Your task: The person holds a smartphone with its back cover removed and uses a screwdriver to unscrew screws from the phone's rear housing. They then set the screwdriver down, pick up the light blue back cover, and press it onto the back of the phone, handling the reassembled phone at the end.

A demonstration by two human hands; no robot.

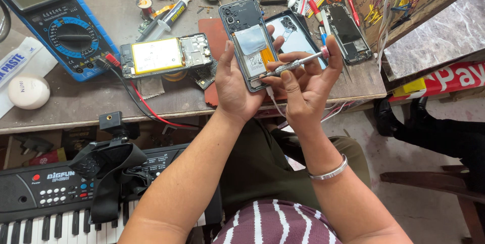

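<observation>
My left hand cradles an opened smartphone with its back cover off, held upright above the bench edge. My right hand grips a slim silver screwdriver with a pink cap, and its tip touches the phone's lower part. A silver bangle sits on my right wrist. Another opened phone with a yellow battery lies flat on the bench to the left.
A blue multimeter with red and black leads lies at the left. A dark phone frame, a blue back cover, glue tube and tools crowd the bench. A keyboard sits below left. Another person's shoes are at right.
</observation>
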